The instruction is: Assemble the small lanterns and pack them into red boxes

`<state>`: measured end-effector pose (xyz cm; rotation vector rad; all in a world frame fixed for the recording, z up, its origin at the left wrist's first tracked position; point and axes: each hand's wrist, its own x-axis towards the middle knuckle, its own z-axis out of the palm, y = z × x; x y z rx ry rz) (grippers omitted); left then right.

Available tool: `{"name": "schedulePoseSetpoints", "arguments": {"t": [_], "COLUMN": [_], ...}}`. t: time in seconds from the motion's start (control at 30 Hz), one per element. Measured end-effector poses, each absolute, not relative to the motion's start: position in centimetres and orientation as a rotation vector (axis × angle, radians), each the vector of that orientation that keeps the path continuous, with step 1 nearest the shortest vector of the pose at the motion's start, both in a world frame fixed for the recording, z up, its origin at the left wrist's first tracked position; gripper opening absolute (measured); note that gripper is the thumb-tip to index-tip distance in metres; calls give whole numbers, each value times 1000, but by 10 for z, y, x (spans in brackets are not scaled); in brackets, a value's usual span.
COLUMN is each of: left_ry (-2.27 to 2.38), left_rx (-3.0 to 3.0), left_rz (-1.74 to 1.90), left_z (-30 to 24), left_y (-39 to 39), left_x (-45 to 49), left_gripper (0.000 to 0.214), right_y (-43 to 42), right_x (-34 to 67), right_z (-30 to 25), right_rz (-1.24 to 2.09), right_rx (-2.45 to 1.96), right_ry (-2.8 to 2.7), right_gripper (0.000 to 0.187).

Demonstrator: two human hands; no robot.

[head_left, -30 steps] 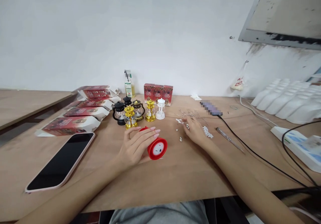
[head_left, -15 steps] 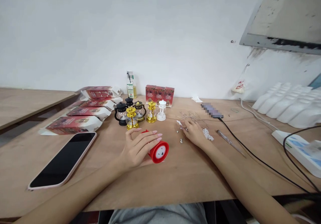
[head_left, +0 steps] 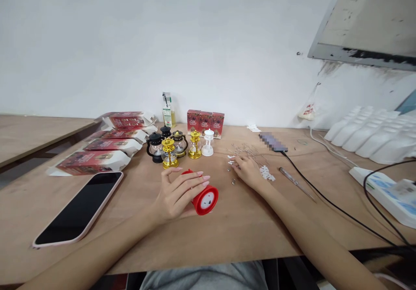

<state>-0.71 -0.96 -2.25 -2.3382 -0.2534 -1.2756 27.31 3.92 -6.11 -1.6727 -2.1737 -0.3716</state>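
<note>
In the head view my left hand [head_left: 178, 194] is closed round a red lantern [head_left: 207, 200] lying on its side. Its round base, with a white disc in the middle, faces me. My right hand [head_left: 248, 171] rests on the table to the right of it. Its fingers are drawn together at small white pieces [head_left: 230, 162]; whether one is between the fingertips is hidden. Small shiny round pieces [head_left: 233, 181] lie just below those fingers. More white pieces [head_left: 266, 173] are beside the wrist, and thin wire-like pieces [head_left: 248, 150] are scattered beyond the hand.
Behind my left hand stand black, gold and white lanterns [head_left: 169, 153]. Red boxes [head_left: 204, 123] stand by the wall; opened boxes [head_left: 91, 161] lie left. A phone [head_left: 79, 207], a screwdriver [head_left: 297, 184], a cabled device [head_left: 273, 142], a power strip [head_left: 383, 194] and white moulded parts [head_left: 373, 134] surround the work area.
My right hand's fingers have shifted slightly and drawn closer together among the small white pieces. The red lantern in my left hand has tipped very slightly. The camera view has moved a little.
</note>
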Motion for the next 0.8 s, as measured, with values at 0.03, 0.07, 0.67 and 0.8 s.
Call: {"name": "schedulePoseSetpoints", "arguments": {"t": [0.03,0.07,0.67,0.8], "left_ry": [-251,-250,-271,-270], "left_rx": [-2335,-2336,-2356,-2374], "left_rz": [-1283,-1285,-1269,-1256], "left_z": [-22,-22,-25,-27], "left_y": [-10,-10,-9,-9], "left_x": [-7,-7,-8,-8], "left_gripper": [44,44,43,44], "right_y": [39,40,55,65], "right_x": [272,271,287,289], "right_z": [-62,-62,-60,-54], "right_rz": [-373,-373,-457,-485], "right_rx": [-1676,-1684,-1789,-1800], "right_ry": [-2175,-2174,-2067,-2137], "right_gripper": [23,24,26,28]}}
